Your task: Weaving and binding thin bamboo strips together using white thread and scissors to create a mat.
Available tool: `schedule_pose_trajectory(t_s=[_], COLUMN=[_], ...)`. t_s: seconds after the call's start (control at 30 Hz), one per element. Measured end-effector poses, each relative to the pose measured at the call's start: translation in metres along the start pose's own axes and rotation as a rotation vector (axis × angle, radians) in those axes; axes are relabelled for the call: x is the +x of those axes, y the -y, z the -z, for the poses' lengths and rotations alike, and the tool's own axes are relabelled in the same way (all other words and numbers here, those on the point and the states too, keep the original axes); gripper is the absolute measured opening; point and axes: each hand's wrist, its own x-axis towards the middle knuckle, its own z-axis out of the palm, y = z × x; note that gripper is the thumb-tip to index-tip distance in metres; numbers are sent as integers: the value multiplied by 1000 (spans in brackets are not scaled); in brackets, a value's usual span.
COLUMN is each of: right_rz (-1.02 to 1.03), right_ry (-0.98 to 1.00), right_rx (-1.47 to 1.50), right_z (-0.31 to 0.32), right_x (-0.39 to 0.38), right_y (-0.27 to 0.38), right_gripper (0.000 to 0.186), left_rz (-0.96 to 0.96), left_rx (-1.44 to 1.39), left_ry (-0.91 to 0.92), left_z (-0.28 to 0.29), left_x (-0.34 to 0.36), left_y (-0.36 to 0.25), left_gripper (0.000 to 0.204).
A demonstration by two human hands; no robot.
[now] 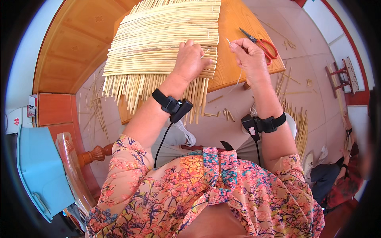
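Observation:
A mat of pale yellow stalks (158,39), laid side by side, covers much of a wooden table (234,23). More stalks (147,85) run crosswise beneath its near edge. My left hand (189,59) rests on the mat near its right edge, fingers bent and thumb apart from them. Beside that thumb a short bit of thread shows against the stalks. To the right of the mat, my right hand (250,57) is raised, thumb and forefinger pinching a thin white thread (239,78) whose tail hangs below. Red-handled scissors (268,49) lie just behind this hand, partly covered by it.
Cut stalk pieces (228,114) and long loose stalks (97,107) lie on the tiled floor. A bundle of stalks (295,127) stands right of my right forearm. A light-blue bin (41,166) is at left. Another person (337,178) is at lower right, near a small rack (345,77).

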Motion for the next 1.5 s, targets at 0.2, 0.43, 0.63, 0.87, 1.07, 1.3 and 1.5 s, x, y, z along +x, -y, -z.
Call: schedule_pose_trajectory(t_s=[0.2, 0.43, 0.63, 0.87, 1.07, 1.3, 1.5], right_rz=[-35, -43, 275, 594, 406, 30, 155], right_ry=[-6, 7, 23, 42, -66, -144, -138], right_rx=[-51, -142, -570, -864, -619, -362, -484], right_z=[-14, -21, -28, -41, -32, -20, -23], right_x=[6, 17, 22, 33, 33, 38, 33], right_y=[-9, -25, -37, -76, -57, -57, -56], right_gripper=[12, 13, 11, 7, 6, 14, 12], left_rz=[53, -30, 86, 377, 129, -138, -88], left_rx=[-38, 45, -301, -647, -330, 176, 223], left_ry=[-35, -60, 71, 281, 38, 155, 176], left_z=[-3, -11, -1, -9, -10, -31, -37], left_x=[-2, 5, 17, 28, 10, -14, -15], left_y=[9, 16, 26, 26, 20, 22, 20], left_gripper=[16, 10, 18, 13, 20, 62, 70])
